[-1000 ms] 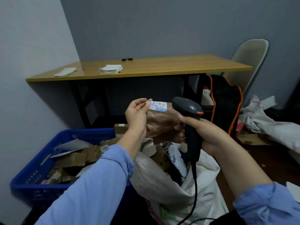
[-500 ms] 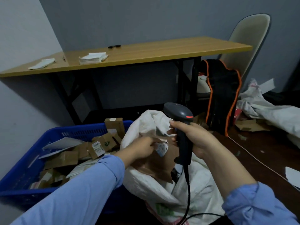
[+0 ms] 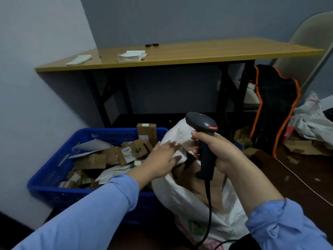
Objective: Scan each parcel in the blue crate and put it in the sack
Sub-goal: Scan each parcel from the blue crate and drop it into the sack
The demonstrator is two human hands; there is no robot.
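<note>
While one blue plastic crate (image 3: 54,179) with slotted walls sits at lower left, heaped with small brown cardboard parcels (image 3: 126,154) and flat pale envelopes too jumbled to count, one white woven sack (image 3: 182,201) slumps against its right side at lower centre, with brown packaging showing in its open mouth. The left hand (image 3: 162,156), blurred, lies flat with fingers straight and spread at the sack's rim, holding nothing. The right hand (image 3: 221,152) is wrapped round the handle of the one black corded scanner (image 3: 201,123), which is upright above the sack.
</note>
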